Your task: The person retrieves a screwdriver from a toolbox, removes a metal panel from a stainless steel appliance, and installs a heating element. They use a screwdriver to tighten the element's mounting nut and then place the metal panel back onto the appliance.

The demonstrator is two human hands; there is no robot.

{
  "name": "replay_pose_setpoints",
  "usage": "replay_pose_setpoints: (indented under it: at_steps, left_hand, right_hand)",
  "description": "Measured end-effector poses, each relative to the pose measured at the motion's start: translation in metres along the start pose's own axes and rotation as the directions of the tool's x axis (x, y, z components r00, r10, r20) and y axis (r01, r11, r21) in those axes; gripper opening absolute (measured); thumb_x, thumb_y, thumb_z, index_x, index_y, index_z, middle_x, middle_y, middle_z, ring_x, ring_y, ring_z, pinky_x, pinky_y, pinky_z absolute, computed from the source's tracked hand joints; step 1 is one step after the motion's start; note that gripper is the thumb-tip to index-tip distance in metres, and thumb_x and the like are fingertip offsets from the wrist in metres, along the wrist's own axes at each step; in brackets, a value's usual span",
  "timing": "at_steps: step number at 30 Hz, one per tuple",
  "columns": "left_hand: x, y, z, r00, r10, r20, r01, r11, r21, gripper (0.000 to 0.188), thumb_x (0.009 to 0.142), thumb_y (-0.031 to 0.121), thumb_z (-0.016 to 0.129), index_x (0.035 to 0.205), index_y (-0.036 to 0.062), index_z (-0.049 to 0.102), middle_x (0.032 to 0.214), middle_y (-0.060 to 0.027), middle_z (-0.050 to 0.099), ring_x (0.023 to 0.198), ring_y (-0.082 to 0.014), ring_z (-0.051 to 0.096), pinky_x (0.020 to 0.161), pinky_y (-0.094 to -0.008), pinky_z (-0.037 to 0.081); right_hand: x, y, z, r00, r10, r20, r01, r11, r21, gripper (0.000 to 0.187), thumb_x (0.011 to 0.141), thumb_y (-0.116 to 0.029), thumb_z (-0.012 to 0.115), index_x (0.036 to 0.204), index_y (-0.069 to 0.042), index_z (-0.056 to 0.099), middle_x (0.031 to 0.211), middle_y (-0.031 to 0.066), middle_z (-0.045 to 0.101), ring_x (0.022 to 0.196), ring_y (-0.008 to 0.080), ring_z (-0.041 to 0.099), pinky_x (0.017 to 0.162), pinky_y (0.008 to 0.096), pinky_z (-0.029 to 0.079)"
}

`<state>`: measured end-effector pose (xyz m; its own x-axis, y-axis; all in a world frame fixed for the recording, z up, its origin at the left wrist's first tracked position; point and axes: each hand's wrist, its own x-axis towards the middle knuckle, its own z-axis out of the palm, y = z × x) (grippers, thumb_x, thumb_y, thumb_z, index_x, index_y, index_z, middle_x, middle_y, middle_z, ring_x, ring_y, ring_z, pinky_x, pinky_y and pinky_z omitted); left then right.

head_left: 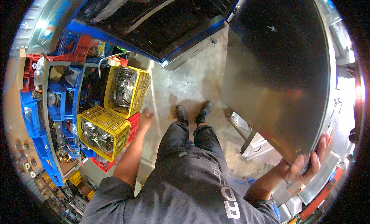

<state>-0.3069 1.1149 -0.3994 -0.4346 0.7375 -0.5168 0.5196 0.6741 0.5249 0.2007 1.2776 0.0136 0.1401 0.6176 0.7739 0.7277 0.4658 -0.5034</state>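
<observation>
some white letters [231,204] mark a dark shirt [169,189]. two yellow crates [119,125] line the left edge of the concrete floor [185,79]. over its right side the right hand [310,161] grips a metal panel [277,81] by the edge; the left hand [145,119], near a red crate [133,126], is too blurred to tell how open.

Left arm [129,156]: bare below the sleeve [110,195], hanging down and slightly forward beside the body, elbow nearly straight.
Left hand [146,120]: low, at the end of the lowered arm, too blurred to read its fingers.
Right arm [264,188]: extended out to the right side.
Right hand [295,168]: raised higher than the left, fingers [316,161] curled in a grip.
Feet [182,115]: slightly apart.
</observation>
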Motion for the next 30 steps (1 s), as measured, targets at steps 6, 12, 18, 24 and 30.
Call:
replay_pose_setpoints:
  at_steps: [6,12,18,24,30]
  left_hand:
    - [0.073,0.21,-0.154,0.632,0.334,-0.699,-0.633,0.743,-0.218,0.072,0.102,0.033,0.062,0.156,-0.0003,0.028,0.15,-0.0184,0.045,0.133,-0.0272,0.049,0.111,-0.0388,0.039]
    - [0.096,0.358,-0.243,0.605,0.284,-0.744,-0.642,0.727,-0.245,0.069,0.099,0.031,0.069,0.153,0.0055,0.033,0.151,-0.0126,0.045,0.132,-0.0235,0.048,0.11,-0.0383,0.039]
    - [0.098,0.375,-0.236,0.587,0.378,-0.716,-0.676,0.716,-0.176,0.071,0.098,0.022,0.071,0.155,0.0085,0.031,0.151,-0.0104,0.045,0.133,-0.0234,0.047,0.111,-0.0377,0.038]
    - [0.13,0.4,-0.239,0.622,0.281,-0.731,-0.59,0.782,-0.201,0.074,0.097,0.023,0.071,0.155,0.0043,0.029,0.151,-0.0141,0.045,0.133,-0.0256,0.048,0.112,-0.0378,0.037]
    - [0.194,0.415,-0.247,0.521,0.424,-0.741,-0.686,0.725,-0.067,0.081,0.096,0.019,0.07,0.154,-0.0072,0.022,0.153,-0.0256,0.04,0.139,-0.0341,0.043,0.118,-0.0398,0.029]
  right_hand:
    - [-0.004,0.035,-0.018,0.995,-0.077,-0.056,0.077,0.997,-0.002,0.039,0.082,-0.021,0.051,0.119,-0.011,0.051,0.138,0.0279,0.054,0.136,0.0559,0.044,0.113,0.0733,0.034]
    - [-0.013,0.055,-0.038,0.99,-0.142,-0.027,0.14,0.988,-0.071,0.046,0.084,-0.03,0.053,0.126,-0.013,0.048,0.134,0.0186,0.052,0.134,0.0565,0.043,0.114,0.0719,0.031]
    - [0.024,0.105,-0.002,0.749,-0.626,-0.216,0.646,0.763,0.032,0.03,0.095,-0.045,0.05,0.118,-0.03,0.061,0.117,0.0059,0.045,0.125,0.033,0.052,0.11,0.0616,0.041]
    - [0.036,0.095,0.024,0.767,-0.565,-0.304,0.59,0.807,-0.01,0.023,0.1,-0.041,0.048,0.11,-0.032,0.067,0.107,0.0025,0.043,0.117,0.0261,0.056,0.098,0.0547,0.048]
    - [0.052,0.105,0.02,0.77,-0.629,-0.103,0.629,0.776,-0.038,0.03,0.096,-0.042,0.06,0.119,-0.024,0.066,0.112,0.0033,0.043,0.12,0.0275,0.056,0.103,0.0595,0.044]
